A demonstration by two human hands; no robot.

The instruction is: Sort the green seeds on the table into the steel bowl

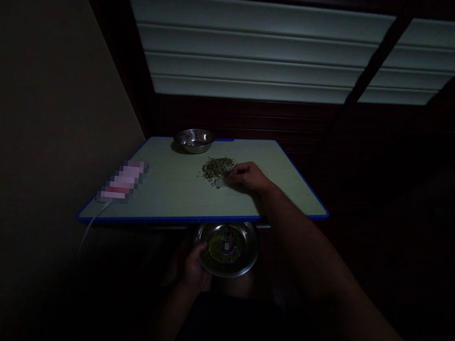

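My left hand point(195, 268) grips the left rim of a steel bowl point(249, 264), held below the table's near edge with the thumb over the rim. Small greenish grains point(215, 247) lie in that bowl, and a little dark item with a pale label and a red part is among them. Over the table, my right hand point(251, 176) is closed in a pinch on a small pale, translucent piece point(222, 181). Its exact kind is too dim to make out. The piece touches the near right side of a spread pile of brownish-green grains point(214, 168).
A second steel bowl point(195, 141) stands at the back left of the pale, blue-edged table point(169, 186). A blurred-out phone-like object point(124, 181) with a white cable point(90, 225) lies at the left edge. A wall rises at left; a slatted panel stands behind.
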